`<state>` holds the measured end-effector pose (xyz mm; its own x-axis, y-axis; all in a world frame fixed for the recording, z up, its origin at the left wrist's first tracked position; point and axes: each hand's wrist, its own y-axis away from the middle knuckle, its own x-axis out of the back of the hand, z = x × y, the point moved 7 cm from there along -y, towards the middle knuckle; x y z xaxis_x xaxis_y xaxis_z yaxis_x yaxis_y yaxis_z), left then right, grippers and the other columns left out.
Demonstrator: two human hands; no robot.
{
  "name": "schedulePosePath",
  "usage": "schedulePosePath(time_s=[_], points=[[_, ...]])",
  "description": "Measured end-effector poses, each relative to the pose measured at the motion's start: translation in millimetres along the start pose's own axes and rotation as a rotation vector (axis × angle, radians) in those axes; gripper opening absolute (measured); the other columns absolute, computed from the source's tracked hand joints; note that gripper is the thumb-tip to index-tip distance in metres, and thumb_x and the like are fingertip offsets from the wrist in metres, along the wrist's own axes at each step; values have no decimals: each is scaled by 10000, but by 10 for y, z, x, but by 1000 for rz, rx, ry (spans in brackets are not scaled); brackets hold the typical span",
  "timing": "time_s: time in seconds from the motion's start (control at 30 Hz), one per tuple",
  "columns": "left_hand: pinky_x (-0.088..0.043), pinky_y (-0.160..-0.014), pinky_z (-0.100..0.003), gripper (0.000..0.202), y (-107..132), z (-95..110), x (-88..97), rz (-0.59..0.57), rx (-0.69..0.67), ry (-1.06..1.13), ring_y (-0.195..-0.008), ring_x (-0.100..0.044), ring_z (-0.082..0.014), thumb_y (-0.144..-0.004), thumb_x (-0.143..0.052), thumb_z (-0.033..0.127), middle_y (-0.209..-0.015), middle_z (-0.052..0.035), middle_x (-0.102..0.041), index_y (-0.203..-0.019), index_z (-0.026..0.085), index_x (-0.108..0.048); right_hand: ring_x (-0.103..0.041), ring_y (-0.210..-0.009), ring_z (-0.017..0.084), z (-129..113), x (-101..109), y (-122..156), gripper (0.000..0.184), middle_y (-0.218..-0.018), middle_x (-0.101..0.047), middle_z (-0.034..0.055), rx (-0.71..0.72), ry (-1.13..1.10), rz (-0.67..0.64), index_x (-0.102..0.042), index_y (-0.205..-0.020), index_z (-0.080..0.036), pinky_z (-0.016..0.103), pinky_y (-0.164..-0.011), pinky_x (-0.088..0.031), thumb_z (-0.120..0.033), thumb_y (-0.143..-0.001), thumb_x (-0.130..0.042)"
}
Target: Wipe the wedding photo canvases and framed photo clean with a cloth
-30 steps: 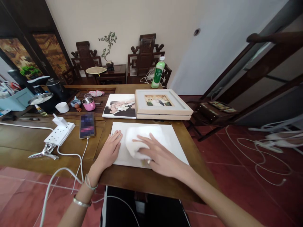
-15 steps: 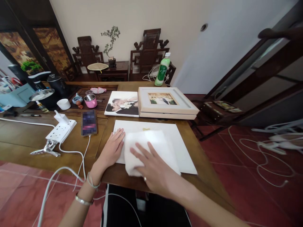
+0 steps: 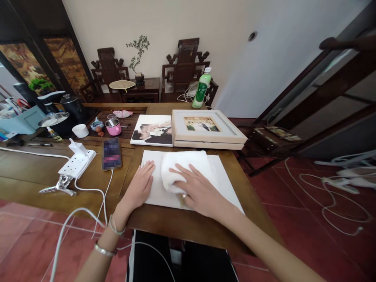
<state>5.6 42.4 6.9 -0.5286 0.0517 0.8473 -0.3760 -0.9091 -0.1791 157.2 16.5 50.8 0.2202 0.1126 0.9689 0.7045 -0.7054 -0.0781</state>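
A flat white board (image 3: 160, 199) lies on the wooden table near its front edge. On its left side rests my left hand (image 3: 140, 187), open, with fingers stretched out along the surface. My right hand (image 3: 201, 192) presses a folded white cloth (image 3: 188, 158) against the board, fingers spread over the cloth and thumb at its lower edge. The cloth hides much of the board's back middle. Just behind the board are a photo panel (image 3: 160, 131) and, to its right, pale picture frames (image 3: 227, 137) stacked with a photo in the top one.
To the left lie a phone (image 3: 111, 154) on a charging cable and a white power strip (image 3: 76, 162). A pink cup (image 3: 113, 127) and teaware stand farther back. A green bottle (image 3: 201, 88) is upright behind the frames. The table's right edge (image 3: 258, 199) drops to red floor tiles.
My right hand has slid the cloth away from me, toward the board's back edge, uncovering the board's front middle. My left hand has stayed in place.
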Motion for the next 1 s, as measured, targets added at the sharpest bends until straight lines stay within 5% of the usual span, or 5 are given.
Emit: schedulePosePath(time_s=[0.2,0.5,0.73,0.9,1.0], points=[[-172,-1170,-463,461,10,-22,65,54,85,199,-1400,-298,-198,-982,-258,323,-1476,-87,-395,-1383,167,-421,-229,-1369,416,-192,-182,-289,383,-1450,-404,164,-139,98,-8,-644,-1154,-162,686,-1067,-137,-115,-803,-498],[-204,-1172,-384,586,26,32,246,189,104,419,-1389,-321,-200,-979,-174,478,-1479,-73,-395,-1412,151,-395,-184,-1397,356,-762,-178,110,310,-1456,-411,128,365,-161,-174,-683,-1045,-155,608,-1125,-42,-152,-780,-523],[-161,-1172,-465,504,22,45,136,67,65,228,-1384,-332,-212,-990,-200,393,-1449,-62,-437,-1377,187,-448,-349,-1350,225,-462,109,287,497,-1297,-589,80,307,-376,-241,-664,-1036,-197,477,-1155,-147,-14,-626,-452],[-180,-1155,-496,427,-16,27,42,25,42,102,-1377,-347,-218,-974,-305,299,-1432,-82,-460,-1345,181,-482,-442,-1279,258,-5,193,101,507,-1191,-640,88,70,-340,-75,-635,-1024,-198,499,-1082,-295,-1,-632,-381],[-178,-1150,-512,413,-21,29,33,27,24,88,-1381,-337,-224,-970,-326,264,-1441,-68,-451,-1353,215,-472,-596,-1026,250,168,239,-178,401,-987,-684,41,-5,-381,68,-620,-921,-216,483,-996,-371,-29,-680,-360]])
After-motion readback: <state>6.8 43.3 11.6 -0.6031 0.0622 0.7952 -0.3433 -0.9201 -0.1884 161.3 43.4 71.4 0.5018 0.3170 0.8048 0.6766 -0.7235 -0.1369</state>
